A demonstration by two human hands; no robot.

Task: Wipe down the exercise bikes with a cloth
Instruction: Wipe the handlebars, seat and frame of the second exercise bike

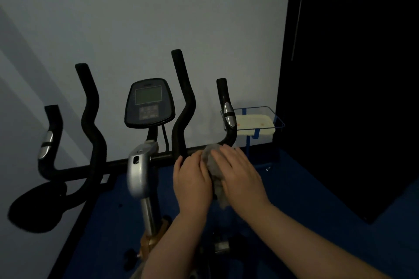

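The person is wiping the right side of the exercise bike's handlebar [167,156], the black crossbar running left to right in front of the pale wall. A grey cloth [213,161] is sitting on that bar, just left of where it bends up into the right-hand grip [226,108], with its loose tail hanging down toward the near side. The right hand [240,176] is lying over the cloth with fingers fairly straight, pressing it against the bar. The left hand [192,179] is touching the cloth's left edge; whether its fingers are curling round the bar I cannot tell. Next, I judge, the cloth needs sliding up the upright grip, then left past the console [149,103]. The bar's long axis is lying across the view; the grips are pointing upward.
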